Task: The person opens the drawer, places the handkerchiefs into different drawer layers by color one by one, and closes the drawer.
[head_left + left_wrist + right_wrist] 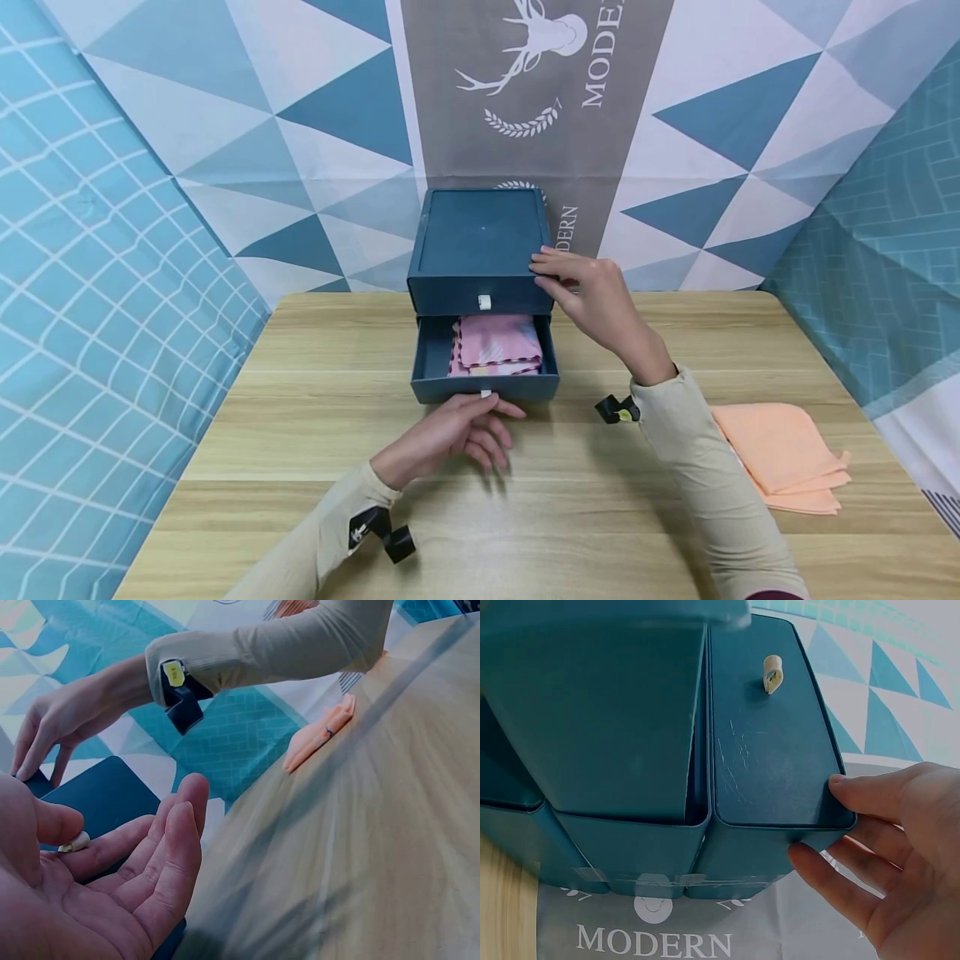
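Where the left sleeve [330, 533] comes in from seven o'clock, a black wrist camera [382, 533] sits strapped to it. At four o'clock from the drawer unit [483, 233], a peach cloth [795, 450] lies folded on the wood-grained table [300, 442], partly behind the right sleeve [712, 483] in the head view. At six o'clock of the unit, the left hand [453, 433] pinches the white tab [77, 841] of the lower drawer [450, 392] between thumb and forefinger, its other fingers loose. That drawer juts out toward six o'clock; inside, nearer its three o'clock side, lies a folded pink patterned cloth [498, 342] with a dark-stitched edge. At three o'clock of the unit, the right hand [600, 304] clasps the upper front corner, thumb at the front and fingers around the edge. The upper drawer [442, 296], bearing a pale pull [484, 302], sits flush in its casing. Farthest off, toward twelve o'clock, a triangle-patterned backdrop [337, 108] carries a white deer's head [555, 35] on a grey panel [450, 125].
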`<action>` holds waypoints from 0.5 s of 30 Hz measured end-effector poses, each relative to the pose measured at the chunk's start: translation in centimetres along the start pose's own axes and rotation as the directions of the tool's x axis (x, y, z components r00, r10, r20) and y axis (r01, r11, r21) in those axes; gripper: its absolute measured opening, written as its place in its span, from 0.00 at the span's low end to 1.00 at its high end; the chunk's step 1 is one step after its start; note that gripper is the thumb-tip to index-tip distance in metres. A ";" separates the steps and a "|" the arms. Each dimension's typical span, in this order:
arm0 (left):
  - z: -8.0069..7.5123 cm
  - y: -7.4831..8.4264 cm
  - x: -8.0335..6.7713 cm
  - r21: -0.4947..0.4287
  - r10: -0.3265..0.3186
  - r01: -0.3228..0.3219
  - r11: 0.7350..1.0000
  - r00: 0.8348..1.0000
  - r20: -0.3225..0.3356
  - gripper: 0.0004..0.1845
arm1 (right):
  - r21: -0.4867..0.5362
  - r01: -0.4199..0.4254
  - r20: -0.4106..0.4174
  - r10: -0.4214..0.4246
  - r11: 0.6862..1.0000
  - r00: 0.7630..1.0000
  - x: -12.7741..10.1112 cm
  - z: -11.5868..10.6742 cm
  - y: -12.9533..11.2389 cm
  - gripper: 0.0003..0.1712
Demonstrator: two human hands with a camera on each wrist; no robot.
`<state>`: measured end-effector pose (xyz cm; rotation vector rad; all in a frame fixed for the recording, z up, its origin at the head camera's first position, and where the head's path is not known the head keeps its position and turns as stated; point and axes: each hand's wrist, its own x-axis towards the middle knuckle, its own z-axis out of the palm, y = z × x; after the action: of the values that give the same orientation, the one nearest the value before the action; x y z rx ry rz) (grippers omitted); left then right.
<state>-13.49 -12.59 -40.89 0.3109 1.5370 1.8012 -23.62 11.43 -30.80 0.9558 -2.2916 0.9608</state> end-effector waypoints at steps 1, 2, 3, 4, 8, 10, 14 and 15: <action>-0.1 0.1 0.1 0.001 0.003 -0.003 1.000 1.000 -0.002 0.29 | 0.000 0.000 -0.001 0.000 1.000 1.000 0.0 0.0 0.0 0.13; -0.2 0.2 0.2 0.004 0.004 -0.004 1.000 1.000 -0.005 0.29 | 0.000 -0.001 -0.001 0.001 1.000 1.000 0.0 0.0 0.0 0.13; -0.3 0.3 0.3 0.009 0.006 -0.006 1.000 1.000 -0.010 0.29 | 0.001 -0.002 -0.001 0.002 1.000 1.000 0.0 0.0 0.0 0.13; -0.4 0.4 0.4 0.013 0.009 -0.009 1.000 1.000 -0.014 0.29 | 0.001 -0.003 -0.001 0.003 1.000 1.000 0.0 0.0 0.0 0.13; -0.7 0.7 0.8 0.019 0.005 -0.004 1.000 1.000 -0.027 0.27 | 0.001 -0.008 0.003 0.008 1.000 1.000 -0.1 0.0 0.0 0.13; -0.8 0.8 1.0 0.019 0.006 -0.005 1.000 1.000 -0.026 0.27 | 0.000 -0.011 0.004 0.011 1.000 1.000 -0.1 0.0 0.0 0.13; -1.1 1.0 1.3 0.020 0.011 -0.011 1.000 1.000 -0.023 0.28 | -0.006 -0.014 0.008 0.014 1.000 1.000 0.0 0.1 0.0 0.13; -1.1 1.1 1.3 0.020 0.013 -0.013 1.000 1.000 -0.024 0.28 | -0.007 -0.013 0.008 0.013 1.000 1.000 0.0 0.1 0.0 0.13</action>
<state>-15.50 -12.56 -40.54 0.3108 1.5740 1.8067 -23.60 11.37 -30.86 0.9444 -2.3096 0.9553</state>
